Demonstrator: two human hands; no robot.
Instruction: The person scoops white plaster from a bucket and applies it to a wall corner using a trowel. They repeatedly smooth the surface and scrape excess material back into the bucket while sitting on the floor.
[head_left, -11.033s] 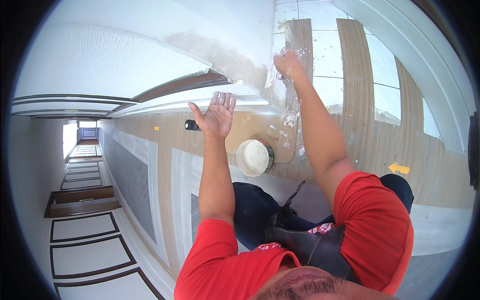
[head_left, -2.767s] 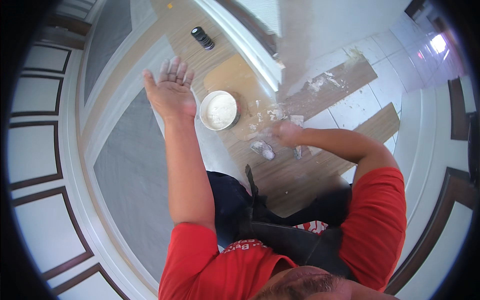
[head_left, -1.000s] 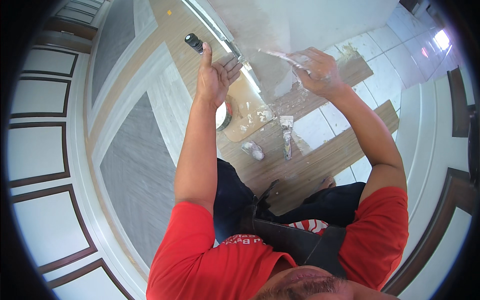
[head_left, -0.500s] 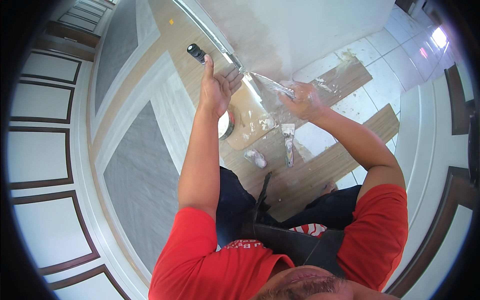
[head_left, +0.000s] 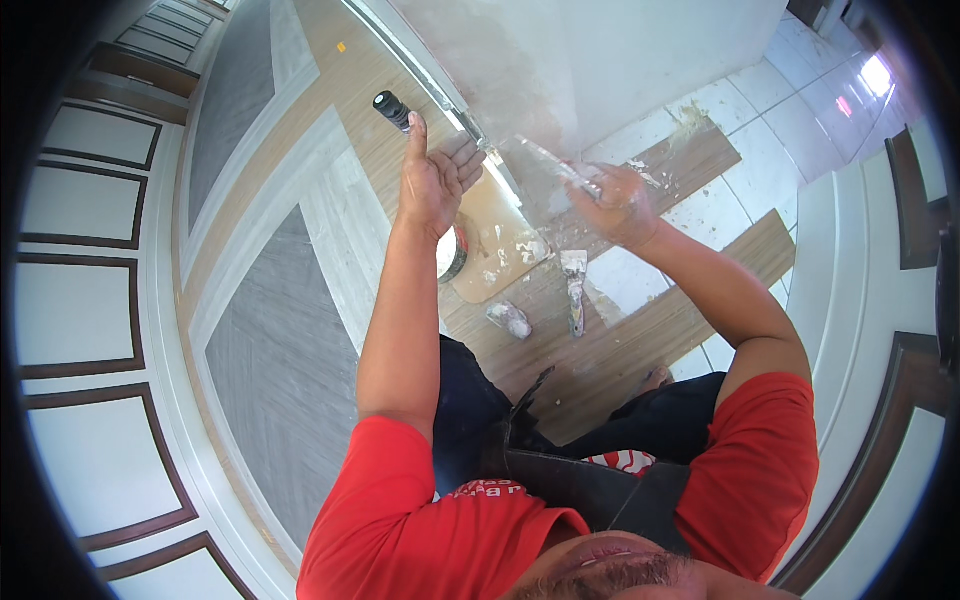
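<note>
My right hand [head_left: 618,207] is closed on a putty knife [head_left: 556,166]. Its thin blade, smeared white, points up and left toward the wall corner and stands a little apart from the edge. My left hand [head_left: 434,190] is open, palm up, with the fingers stretched toward the wall's lower edge [head_left: 468,122]. A black cylindrical object [head_left: 391,108] shows just past the left thumb; whether the thumb touches it I cannot tell. Below the hands, a second putty knife [head_left: 575,290], coated with white filler, lies on the floor beside a whitish smeared lump [head_left: 510,319].
An open tub of white paste [head_left: 452,255] stands next to my left wrist, partly hidden. A tan board [head_left: 495,262] with white splatters lies by the wall [head_left: 640,70]. Wood-look planks [head_left: 690,155] rest over white tiles [head_left: 745,110]. White panelled cabinets [head_left: 80,310] line the left side.
The putty knife in my right hand has drawn back from the wall corner, slightly right and down, and its blade has turned edge-on. My left hand stays nearly still.
</note>
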